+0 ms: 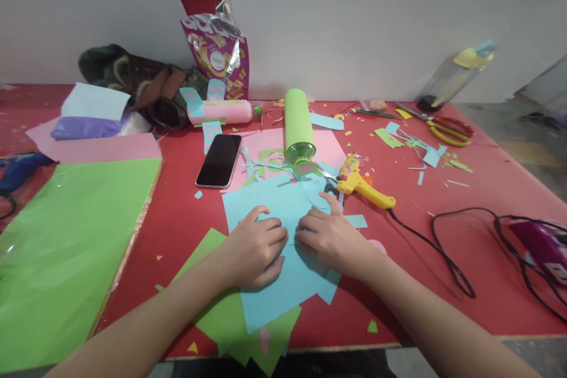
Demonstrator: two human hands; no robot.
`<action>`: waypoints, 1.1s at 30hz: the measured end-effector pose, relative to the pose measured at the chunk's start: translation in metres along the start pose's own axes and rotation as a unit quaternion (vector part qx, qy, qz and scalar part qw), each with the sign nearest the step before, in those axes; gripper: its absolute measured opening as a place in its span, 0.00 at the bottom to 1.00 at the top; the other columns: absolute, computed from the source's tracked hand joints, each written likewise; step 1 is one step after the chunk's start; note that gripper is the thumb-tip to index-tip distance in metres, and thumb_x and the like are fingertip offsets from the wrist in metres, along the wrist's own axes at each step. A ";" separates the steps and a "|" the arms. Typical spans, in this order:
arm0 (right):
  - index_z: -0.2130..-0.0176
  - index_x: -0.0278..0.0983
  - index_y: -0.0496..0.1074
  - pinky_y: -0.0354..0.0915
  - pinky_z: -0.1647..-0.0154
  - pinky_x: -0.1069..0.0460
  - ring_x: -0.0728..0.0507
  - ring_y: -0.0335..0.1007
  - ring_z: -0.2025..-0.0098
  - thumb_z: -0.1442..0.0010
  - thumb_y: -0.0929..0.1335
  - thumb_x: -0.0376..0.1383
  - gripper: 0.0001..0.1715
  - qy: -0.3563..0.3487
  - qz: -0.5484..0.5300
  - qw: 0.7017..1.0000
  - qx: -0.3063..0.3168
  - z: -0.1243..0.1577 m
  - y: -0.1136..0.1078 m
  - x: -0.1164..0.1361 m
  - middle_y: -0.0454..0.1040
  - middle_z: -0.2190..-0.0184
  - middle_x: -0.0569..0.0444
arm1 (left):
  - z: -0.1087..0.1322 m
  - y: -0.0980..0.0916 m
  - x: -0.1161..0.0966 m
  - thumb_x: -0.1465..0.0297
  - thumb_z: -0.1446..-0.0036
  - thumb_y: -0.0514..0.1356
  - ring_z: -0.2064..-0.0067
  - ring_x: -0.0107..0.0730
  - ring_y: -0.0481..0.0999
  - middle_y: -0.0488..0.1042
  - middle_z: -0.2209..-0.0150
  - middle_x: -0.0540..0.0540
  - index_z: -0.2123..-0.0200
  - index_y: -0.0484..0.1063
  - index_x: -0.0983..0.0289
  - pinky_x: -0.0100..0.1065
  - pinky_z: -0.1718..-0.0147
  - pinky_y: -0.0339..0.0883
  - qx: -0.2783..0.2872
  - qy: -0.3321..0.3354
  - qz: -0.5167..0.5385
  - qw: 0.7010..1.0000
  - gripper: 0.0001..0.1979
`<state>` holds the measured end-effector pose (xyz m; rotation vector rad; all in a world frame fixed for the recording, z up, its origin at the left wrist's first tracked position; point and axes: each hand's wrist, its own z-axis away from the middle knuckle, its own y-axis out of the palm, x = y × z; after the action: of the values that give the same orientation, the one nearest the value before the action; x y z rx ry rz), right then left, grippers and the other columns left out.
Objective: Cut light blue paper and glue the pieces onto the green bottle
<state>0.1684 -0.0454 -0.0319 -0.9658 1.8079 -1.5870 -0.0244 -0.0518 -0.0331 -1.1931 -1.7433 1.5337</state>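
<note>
A light blue paper sheet (266, 307) lies in front of me, partly over green paper (221, 313). My left hand (257, 248) is on the sheet's left part with its fingers curled inward. Facing it, my right hand (332, 239) has bent fingers and an outer finger raised. Between the two sets of fingertips a thin edge of blue paper shows; the fingers hide most of it. Just beyond my right hand are a yellow glue gun (365, 189) and scissors (326, 175). A bottle wrapped in green paper (297, 121) lies farther back, its clear end toward me.
A phone (219, 160) lies left of the bottle, near a pink-wrapped bottle (225, 112) and a snack bag (219, 59). Green sheets (75, 248) cover the left side. Paper scraps (414, 144), pliers-like yellow-handled scissors (447, 132) and a black cord (443, 248) are at right.
</note>
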 end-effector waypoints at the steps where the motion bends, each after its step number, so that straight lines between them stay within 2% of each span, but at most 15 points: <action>1: 0.76 0.37 0.71 0.37 0.46 0.41 0.49 0.60 0.73 0.43 0.60 0.28 0.15 0.001 -0.001 1.000 -0.001 0.000 0.000 0.000 0.68 0.77 0.57 | 0.000 0.000 0.000 0.72 0.48 0.51 0.65 0.37 0.69 0.73 0.71 0.56 0.69 0.70 0.69 0.44 0.58 0.54 -0.002 0.000 0.001 1.000 0.09; 15: 0.75 0.37 0.71 0.38 0.46 0.40 0.49 0.60 0.73 0.43 0.60 0.28 0.15 0.001 0.008 1.000 0.003 0.000 0.000 0.000 0.68 0.77 0.57 | 0.001 0.002 -0.001 0.72 0.49 0.52 0.65 0.37 0.68 0.72 0.72 0.55 0.69 0.70 0.69 0.44 0.59 0.55 0.018 0.009 0.008 1.000 0.09; 33: 0.73 0.37 0.72 0.38 0.46 0.40 0.49 0.61 0.72 0.43 0.60 0.27 0.15 0.003 -0.001 1.000 0.014 -0.001 -0.002 0.001 0.69 0.76 0.57 | 0.001 0.002 -0.003 0.72 0.49 0.52 0.65 0.37 0.68 0.72 0.73 0.56 0.70 0.71 0.66 0.42 0.61 0.58 0.008 0.022 0.001 1.000 0.08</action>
<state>0.1673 -0.0457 -0.0293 -0.9517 1.7850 -1.6133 -0.0235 -0.0547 -0.0348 -1.2127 -1.6998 1.5088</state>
